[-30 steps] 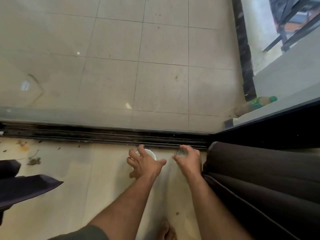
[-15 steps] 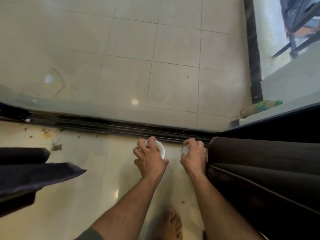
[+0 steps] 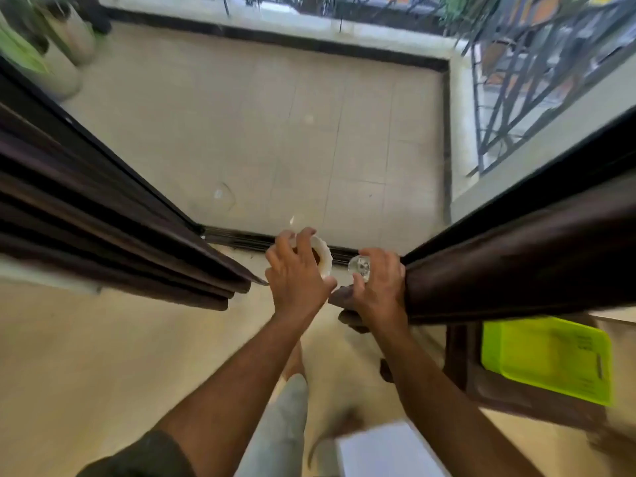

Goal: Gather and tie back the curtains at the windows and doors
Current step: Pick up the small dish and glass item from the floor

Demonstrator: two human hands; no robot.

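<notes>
Left hand [image 3: 298, 277] curled round a white scalloped dish [image 3: 322, 257], fingers over the rim. Right hand [image 3: 378, 287] gripping a small clear glass [image 3: 359, 265], pressed against the edge of the right curtain [image 3: 509, 270]. Hands close together, both full.

Looks like clearing crockery away from the door, not a curtain step yet. Right curtain hanging in bunched dark folds just beside the right hand; left curtain [image 3: 113, 232] likewise gathered at the left of the opening. No tie-back visible on either, so tying judged still to do. Cannot tell whether any tie or hook is within reach.

Next: put dish and glass down somewhere safe, free both hands, then gather one curtain and wrap it. Needs two free hands.

Around: sliding door track [image 3: 241, 237] across the threshold, glass door, tiled balcony floor [image 3: 275, 115] beyond, metal railing [image 3: 537, 80] at upper right, pale planters [image 3: 65, 56] at upper left. Indoors at right, a lime green tray [image 3: 547, 359] on a dark wooden stand. Bare foot below the arms; blurred white box near the bottom edge.

In the way: only the full hands. Glass fragile, risk of knocking it against the curtain folds.
</notes>
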